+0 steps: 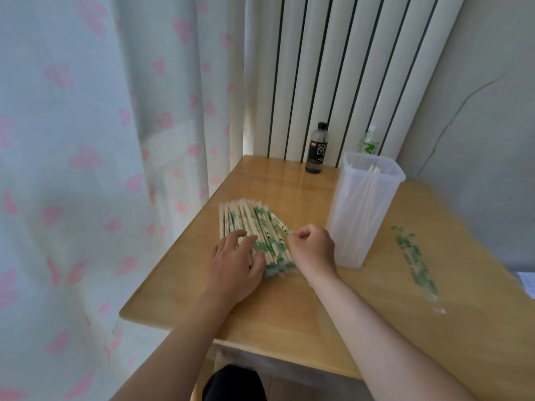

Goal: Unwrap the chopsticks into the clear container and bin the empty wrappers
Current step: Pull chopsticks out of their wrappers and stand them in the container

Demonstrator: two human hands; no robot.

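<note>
Soft daylight, glare, blurry edges

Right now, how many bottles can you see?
2: a dark bottle at the back edge of the table, and a green-labelled bottle partly hidden behind the clear container. None else shows.

left half of the frame is basically all white curtain (86,140) with pink hearts, and a tall white radiator (333,68) fills the upper middle. a light wooden surface (289,308) sits in the corner, with a dark black-capped bottle (318,149) at its far edge and a green-label bottle (368,141) a bit to the right. the grey wall (492,53) upper right has a long crack (463,105)
</note>
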